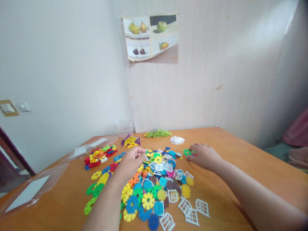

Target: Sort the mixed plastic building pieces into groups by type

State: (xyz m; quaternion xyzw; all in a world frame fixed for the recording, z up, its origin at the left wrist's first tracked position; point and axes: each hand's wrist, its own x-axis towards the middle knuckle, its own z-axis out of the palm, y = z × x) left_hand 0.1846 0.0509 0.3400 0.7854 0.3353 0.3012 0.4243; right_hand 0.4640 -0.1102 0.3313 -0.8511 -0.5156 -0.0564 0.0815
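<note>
A heap of coloured plastic snowflake discs and white lattice pieces (156,186) is spread over the orange wooden table (240,166). My left hand (131,160) rests at the heap's far left edge, fingers curled together in a pinch over a yellow piece; what it holds is hidden. My right hand (203,155) lies palm down at the heap's far right, fingertips closed on a green disc with a red piece (189,152).
Sorted little piles lie behind: red, yellow and orange pieces (99,156), yellow and purple pieces (131,141), green pieces (157,133), white pieces (177,140). A clear tub (124,127) and clear lids (29,192) sit at left. The wall stands close behind the table.
</note>
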